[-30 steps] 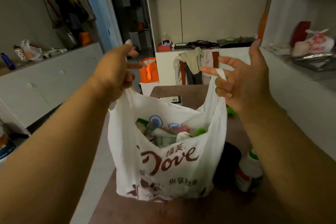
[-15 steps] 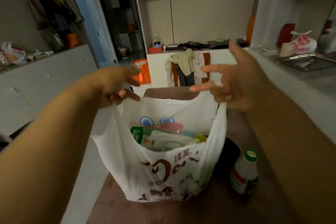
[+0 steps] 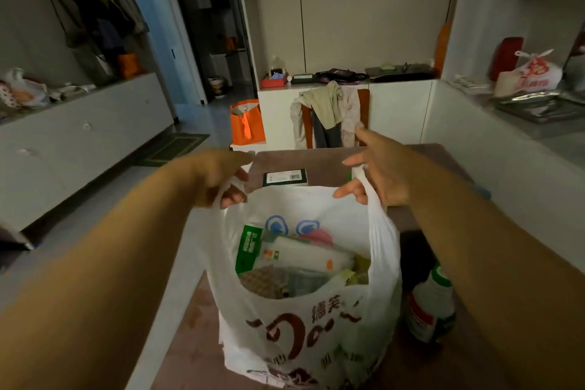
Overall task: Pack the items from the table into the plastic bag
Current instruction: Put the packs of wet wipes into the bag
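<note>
A white plastic bag [image 3: 316, 332] with brown lettering stands on the brown table [image 3: 196, 355], its mouth held wide. My left hand [image 3: 218, 177] grips the bag's left handle. My right hand [image 3: 380, 168] holds the right handle looped over its fingers, with thumb and forefinger spread. Inside the bag lie a green packet [image 3: 248, 247], a white bottle [image 3: 310, 258] and several other packages. A white bottle with a green cap [image 3: 430, 307] stands on the table just right of the bag. A dark flat box [image 3: 285, 177] lies on the table beyond the bag.
A chair draped with clothes [image 3: 329, 117] stands at the table's far end. An orange bag [image 3: 247, 122] sits on the floor beside it. A white sideboard [image 3: 79, 142] runs along the left, and a counter with a tray [image 3: 538, 106] along the right.
Both hands have come down from face height to just above the bag, still holding the handles. The bag has settled lower and its mouth has opened wider.
</note>
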A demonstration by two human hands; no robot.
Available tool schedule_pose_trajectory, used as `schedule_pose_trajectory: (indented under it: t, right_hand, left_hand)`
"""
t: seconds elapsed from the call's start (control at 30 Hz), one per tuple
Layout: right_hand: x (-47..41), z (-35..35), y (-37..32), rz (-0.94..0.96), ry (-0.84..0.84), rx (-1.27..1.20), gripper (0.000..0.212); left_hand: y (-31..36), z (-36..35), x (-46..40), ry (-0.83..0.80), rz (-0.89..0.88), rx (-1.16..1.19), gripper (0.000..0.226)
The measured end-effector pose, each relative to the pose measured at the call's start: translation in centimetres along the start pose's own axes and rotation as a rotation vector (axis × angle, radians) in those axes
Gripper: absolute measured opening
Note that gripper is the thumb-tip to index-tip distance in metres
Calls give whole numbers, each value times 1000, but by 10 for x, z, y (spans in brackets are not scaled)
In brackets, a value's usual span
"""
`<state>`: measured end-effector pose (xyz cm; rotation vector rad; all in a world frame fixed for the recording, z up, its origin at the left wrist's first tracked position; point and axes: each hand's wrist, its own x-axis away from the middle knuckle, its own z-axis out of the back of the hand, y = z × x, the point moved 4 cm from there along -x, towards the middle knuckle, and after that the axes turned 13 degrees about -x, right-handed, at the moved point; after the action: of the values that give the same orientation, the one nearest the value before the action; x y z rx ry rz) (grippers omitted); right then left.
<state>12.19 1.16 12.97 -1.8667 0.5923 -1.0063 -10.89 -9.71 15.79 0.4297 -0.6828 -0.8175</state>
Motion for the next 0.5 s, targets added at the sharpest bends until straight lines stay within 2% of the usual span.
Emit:
schedule_pose_trajectory:
  t: [0.13, 0.3, 0.4, 0.5]
  right_hand:
    - [6, 8, -3, 20, 1, 186, 80]
    - [10, 18, -30, 47, 138, 475, 79]
    - [-2, 22, -51, 100, 229, 530, 82]
    - [-28, 26, -70, 178, 271, 526, 78]
  left_hand:
    - [6, 9, 6, 55, -7, -108, 53]
    - [22, 26, 10, 159, 21, -460, 83]
    - [42, 39, -2, 225, -40, -478, 82]
    - [63, 40, -22, 152, -101, -417, 75]
